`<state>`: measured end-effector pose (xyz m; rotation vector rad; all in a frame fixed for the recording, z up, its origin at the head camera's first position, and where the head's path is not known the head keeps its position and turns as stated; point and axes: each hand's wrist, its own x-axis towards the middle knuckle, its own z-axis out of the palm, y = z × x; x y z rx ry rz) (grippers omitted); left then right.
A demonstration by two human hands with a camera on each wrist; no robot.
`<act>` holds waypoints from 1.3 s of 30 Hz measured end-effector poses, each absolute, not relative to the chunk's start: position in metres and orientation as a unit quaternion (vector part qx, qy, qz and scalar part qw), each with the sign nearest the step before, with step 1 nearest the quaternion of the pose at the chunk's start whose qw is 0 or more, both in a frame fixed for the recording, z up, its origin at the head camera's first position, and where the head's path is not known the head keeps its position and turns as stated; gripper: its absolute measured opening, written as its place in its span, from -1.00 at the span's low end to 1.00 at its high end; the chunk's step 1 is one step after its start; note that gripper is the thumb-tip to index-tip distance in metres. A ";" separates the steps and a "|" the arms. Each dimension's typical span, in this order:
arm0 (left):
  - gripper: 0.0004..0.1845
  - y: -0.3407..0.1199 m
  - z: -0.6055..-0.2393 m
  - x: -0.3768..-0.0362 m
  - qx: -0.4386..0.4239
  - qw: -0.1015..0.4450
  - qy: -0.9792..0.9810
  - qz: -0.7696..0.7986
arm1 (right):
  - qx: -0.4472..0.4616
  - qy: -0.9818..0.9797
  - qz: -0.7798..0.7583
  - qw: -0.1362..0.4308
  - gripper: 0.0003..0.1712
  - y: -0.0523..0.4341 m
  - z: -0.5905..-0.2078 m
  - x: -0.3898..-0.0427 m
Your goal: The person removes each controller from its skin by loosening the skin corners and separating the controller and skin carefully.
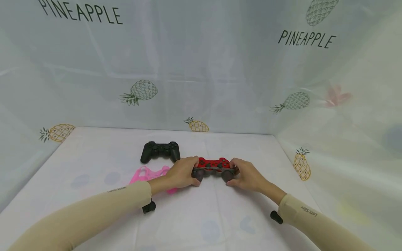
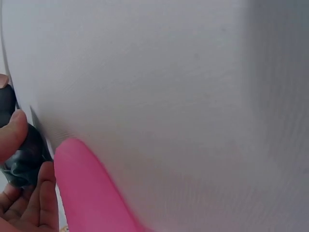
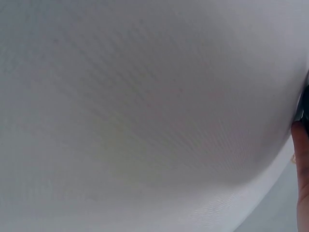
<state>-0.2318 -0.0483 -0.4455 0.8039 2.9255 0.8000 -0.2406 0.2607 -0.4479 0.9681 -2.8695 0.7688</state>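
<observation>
A red game controller (image 1: 221,162) lies in the middle of the table between both hands. Dark, soft-looking material, like a silicone cover (image 1: 227,176), wraps its near side and both handles. My left hand (image 1: 183,171) grips the left handle, fingers on the far side and thumb on the near side. At the opposite handle, my right hand (image 1: 248,174) holds on in the same way. The left wrist view catches the dark cover (image 2: 24,159) between thumb and fingers. Only a finger (image 3: 301,164) and a sliver of the dark handle show in the right wrist view.
Behind the left hand stands a black game controller (image 1: 160,150). A pink item with cut-outs (image 1: 141,173), like a controller cover, lies partly hidden under the left forearm. White cloth (image 1: 188,223) covers the table, and a pineapple-print curtain (image 1: 201,69) hangs behind it.
</observation>
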 end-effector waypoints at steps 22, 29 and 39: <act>-0.43 -0.044 -0.446 -0.222 0.239 -0.015 0.935 0.262 | 0.330 -0.911 0.237 0.070 -0.46 0.261 -0.451 -0.237; -0.42 -0.041 -0.457 -0.215 0.192 -0.014 0.928 0.320 | 0.282 -0.915 0.282 0.058 -0.42 0.258 -0.459 -0.233; -0.41 -0.042 -0.464 -0.224 0.155 -0.007 0.898 0.412 | 0.181 -0.910 0.373 -0.009 -0.28 0.258 -0.460 -0.232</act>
